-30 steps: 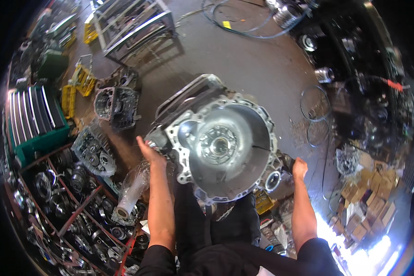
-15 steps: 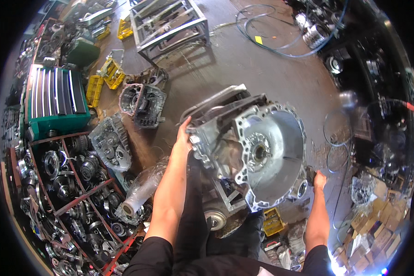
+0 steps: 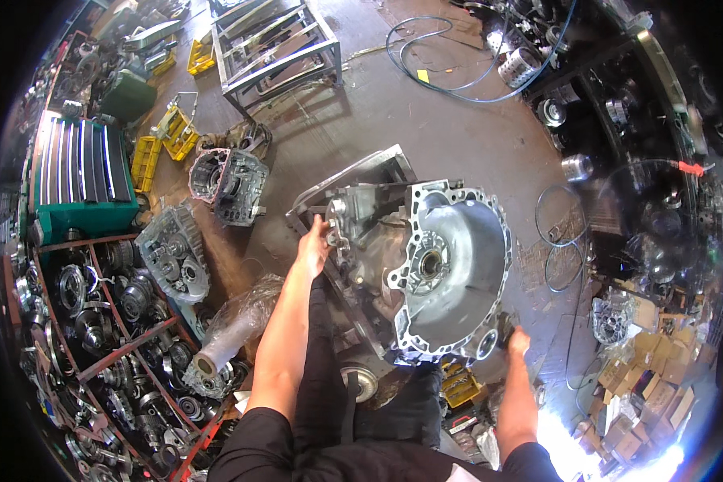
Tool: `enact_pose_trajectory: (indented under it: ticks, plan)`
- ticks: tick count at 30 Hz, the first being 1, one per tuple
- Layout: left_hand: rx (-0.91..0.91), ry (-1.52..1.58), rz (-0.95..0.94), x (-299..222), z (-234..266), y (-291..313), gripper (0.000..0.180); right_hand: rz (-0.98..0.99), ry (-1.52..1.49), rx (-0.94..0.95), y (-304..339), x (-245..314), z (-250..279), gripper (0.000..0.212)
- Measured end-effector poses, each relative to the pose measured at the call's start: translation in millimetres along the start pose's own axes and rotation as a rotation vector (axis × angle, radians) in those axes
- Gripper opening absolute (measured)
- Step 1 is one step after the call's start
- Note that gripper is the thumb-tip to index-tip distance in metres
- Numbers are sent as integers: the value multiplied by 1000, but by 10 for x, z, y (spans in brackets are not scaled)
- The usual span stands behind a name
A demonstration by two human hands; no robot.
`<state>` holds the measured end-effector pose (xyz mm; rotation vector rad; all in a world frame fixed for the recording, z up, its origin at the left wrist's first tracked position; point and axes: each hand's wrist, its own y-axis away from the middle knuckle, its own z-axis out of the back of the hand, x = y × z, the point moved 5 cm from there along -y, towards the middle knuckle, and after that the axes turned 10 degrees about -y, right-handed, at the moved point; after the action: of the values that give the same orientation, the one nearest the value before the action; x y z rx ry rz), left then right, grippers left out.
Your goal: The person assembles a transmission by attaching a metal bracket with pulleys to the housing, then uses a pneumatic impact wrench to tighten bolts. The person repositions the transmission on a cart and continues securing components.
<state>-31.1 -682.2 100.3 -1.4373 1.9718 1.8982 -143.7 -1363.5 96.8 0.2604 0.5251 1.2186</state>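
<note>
Between my hands is a large silver gearbox housing [image 3: 466, 281] with a round, open bell end, a bolt-holed rim and a splined hub inside. My left hand [image 3: 313, 247] is closed on its left side, fingers curled at the cast fittings. At the lower right, my right hand [image 3: 520, 341] is closed around the housing's edge beside a round port; its fingertips are partly hidden. Behind and under the housing shows a metal frame stand [image 3: 390, 165]. I cannot tell whether the housing rests on it.
On the left stand a red-edged parts rack [image 3: 128, 349], a green cabinet [image 3: 72, 221] and opened gear casings [image 3: 229, 185]. A plastic-wrapped tube [image 3: 233, 333] lies near my left forearm. A steel frame table [image 3: 281, 56] is ahead; a hose [image 3: 474, 95] and cardboard boxes [image 3: 643, 386] lie to the right.
The view has shifted, moving the surroundings leftward. The housing has turned slightly, its lower right side coming down and left with my right hand. More of the frame stand shows behind it.
</note>
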Motion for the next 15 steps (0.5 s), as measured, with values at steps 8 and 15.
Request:
enact_pose_trajectory:
  ticks: [8,15]
  plan:
    - [-128,62,40,328,-97,470,56,-13,-132,-69,140,306,466,24]
    - [-113,-5,107,381,75,489,46,-151,-212,-63,73,285,566,32]
